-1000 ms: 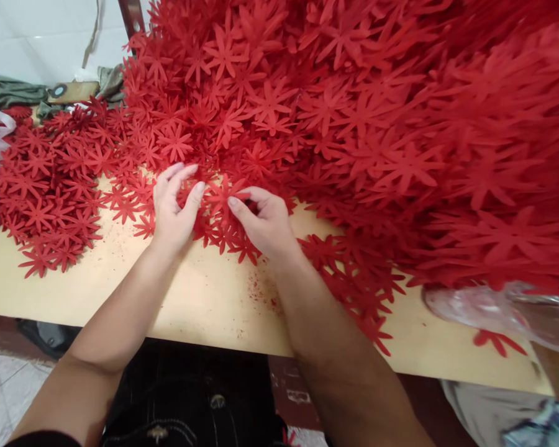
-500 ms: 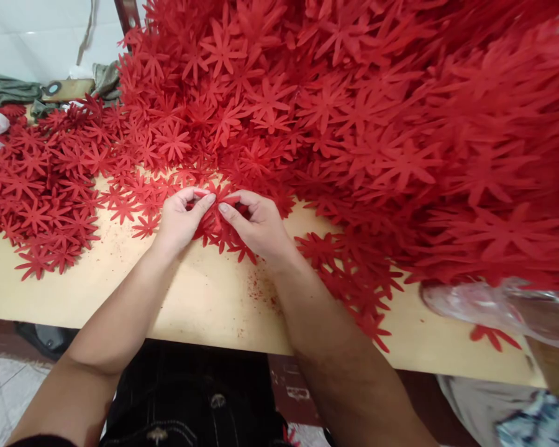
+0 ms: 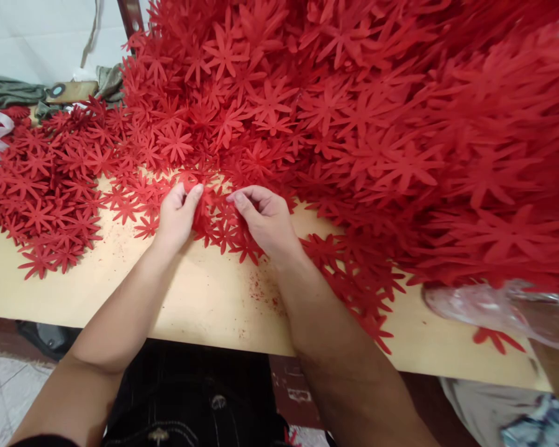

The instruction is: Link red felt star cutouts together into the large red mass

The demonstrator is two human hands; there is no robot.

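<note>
hands part over the red flower cutouts

half a sec before, both thumbs & fingertips met on one red flower cutout right betw. the hands. now the hands had come apart a bit. it looked like the piece got pulled loose from the rest, w/ each hand keeping its own bit.

the left hand (image 3: 177, 214) was pinched shut, thumb & fingers pressed on a thin red star-shaped flower cutout (image 3: 200, 208) that stood up on its edge just beside the thumb. the right hand (image 3: 265, 220) was curled, fingers bent in toward the thumb. it seemed to pinch smth small & red too, but the fingers hid it, so can't tell for sure what it held.

the held cutout sat betw. the two hands, touching the left one, a little apart from the right. under it lay more flat red flowers (image 3: 223, 233) on the pale yellow wooden table (image 3: 205, 298).

behind the hands rose a big heap of the same red flowers (image 3: 354, 112). a lower, flat pile of red flowers (image 3: 46, 186) lay well off to the left. a clear plastic bag (image 3: 503, 310) sat at the right edge of the table, near the heap. tiny red crumbs (image 3: 261, 288) dotted the wood by the right wrist.
</note>
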